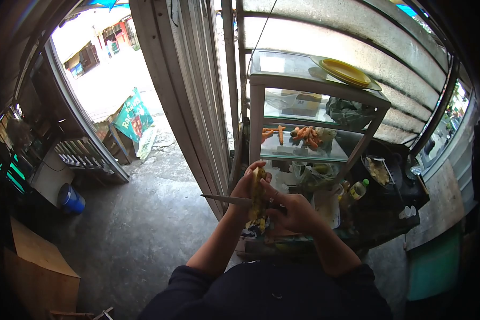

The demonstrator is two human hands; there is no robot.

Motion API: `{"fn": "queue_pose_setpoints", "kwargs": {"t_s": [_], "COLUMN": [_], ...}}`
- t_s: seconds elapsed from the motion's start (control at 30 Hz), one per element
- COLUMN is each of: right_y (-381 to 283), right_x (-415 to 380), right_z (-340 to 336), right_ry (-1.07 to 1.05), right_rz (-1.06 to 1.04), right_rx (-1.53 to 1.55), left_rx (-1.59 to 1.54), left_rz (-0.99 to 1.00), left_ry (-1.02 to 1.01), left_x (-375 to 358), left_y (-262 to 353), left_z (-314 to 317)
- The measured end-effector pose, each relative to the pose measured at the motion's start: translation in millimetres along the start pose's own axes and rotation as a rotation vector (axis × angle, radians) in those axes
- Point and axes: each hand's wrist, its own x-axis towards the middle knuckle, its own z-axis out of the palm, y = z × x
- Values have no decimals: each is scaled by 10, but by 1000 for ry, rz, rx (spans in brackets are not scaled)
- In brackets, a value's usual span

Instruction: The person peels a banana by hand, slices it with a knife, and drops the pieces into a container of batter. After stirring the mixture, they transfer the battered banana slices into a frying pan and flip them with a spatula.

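Both hands are together in front of the body, near the glass case. My left hand [244, 188] is wrapped round an upright, long yellowish-brown item [258, 194] that looks like a banana. A knife [225, 200] points left past the left wrist, its blade crossing behind or beside the item. My right hand [290, 210] is closed at the item's right side, thumb laid against it; the knife's handle is hidden in that hand. Under the hands lies a dark and yellow heap [256, 228], too small to make out.
The glass case [257, 96] holds orange food pieces [308, 137] and bags, with yellow plates [345, 72] on top. At right are a pan [378, 172] and a green-capped bottle [358, 190]. A blue bucket [72, 199] stands on the floor at left.
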Motion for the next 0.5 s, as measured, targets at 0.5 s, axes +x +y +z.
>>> {"fn": "queue_pose_setpoints", "kwargs": {"t_s": [0.5], "right_y": [71], "right_x": [47], "right_z": [17], "right_ry": [101], "right_rz": [-14], "right_rx": [-74], "left_rx": [40], "left_rz": [26], "left_ry": [40], "left_x": [5], "left_y": [9], "left_z": [-89]}}
